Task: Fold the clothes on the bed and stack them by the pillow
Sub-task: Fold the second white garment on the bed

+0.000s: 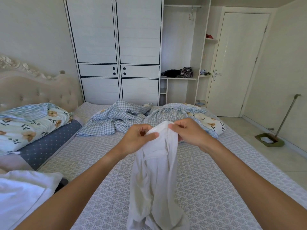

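Observation:
A white garment (154, 176) hangs crumpled above the bed (207, 188), held up at its top edge. My left hand (139, 138) pinches the top edge on the left and my right hand (191, 131) pinches it on the right, close together. The cloth's lower end trails to the mattress near the bottom of the view. White cloth (21, 193) lies at the lower left. A floral pillow (31, 123) rests on a blue dotted bolster (49, 143) by the headboard at the left.
A rumpled blue checked quilt (126, 118) with a floral side lies across the far part of the bed. A white wardrobe (116, 47) and open shelves stand behind. On the right are a door (237, 63), a dustpan (269, 140) and a broom on the floor.

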